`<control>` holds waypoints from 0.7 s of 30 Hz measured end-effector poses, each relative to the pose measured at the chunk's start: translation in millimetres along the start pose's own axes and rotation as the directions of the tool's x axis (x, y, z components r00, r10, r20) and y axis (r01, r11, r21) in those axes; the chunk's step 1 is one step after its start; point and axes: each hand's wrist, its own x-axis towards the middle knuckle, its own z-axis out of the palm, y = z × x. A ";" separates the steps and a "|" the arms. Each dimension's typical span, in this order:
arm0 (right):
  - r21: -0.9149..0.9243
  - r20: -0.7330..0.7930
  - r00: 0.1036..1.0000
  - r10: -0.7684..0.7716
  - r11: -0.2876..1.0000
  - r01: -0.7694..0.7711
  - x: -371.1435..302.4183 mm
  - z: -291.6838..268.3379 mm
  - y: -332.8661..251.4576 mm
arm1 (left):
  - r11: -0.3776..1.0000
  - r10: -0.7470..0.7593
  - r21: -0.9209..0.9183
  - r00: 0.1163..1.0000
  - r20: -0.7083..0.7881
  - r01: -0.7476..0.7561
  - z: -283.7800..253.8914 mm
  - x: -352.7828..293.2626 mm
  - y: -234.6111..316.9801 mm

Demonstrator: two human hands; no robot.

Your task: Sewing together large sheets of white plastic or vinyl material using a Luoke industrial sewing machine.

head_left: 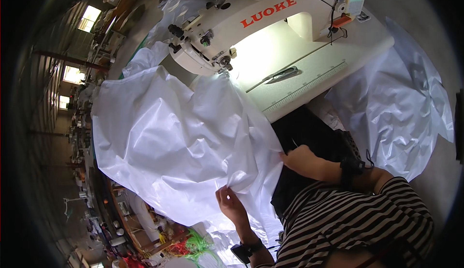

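Your left hand [233, 206] pinches a fold of the white sheet [169, 132], your right hand [303, 161] its right edge; the sheet spreads from the needle end of the sewing machine [290, 7] toward you.

Small metal snips [284, 74] are laid flat in the far middle of the scene, under bright light. Loose green strands [195, 243] are heaped at the near left, with red strands [178, 246] gathered just beside them on the left. Bright windows [89, 19] are spaced along the far left side, where a dark ribbed surface [46, 98] is also seen. A reddish-brown beam [72, 61] is set across that side. Densely packed clutter is ranged along the left; its individual items cannot be distinguished.
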 end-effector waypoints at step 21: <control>0.591 0.376 0.921 0.101 0.740 -0.322 5.0 41.5 20.1 | 0.994 0.103 0.015 0.993 0.056 -0.104 -57.3 17.0 30.6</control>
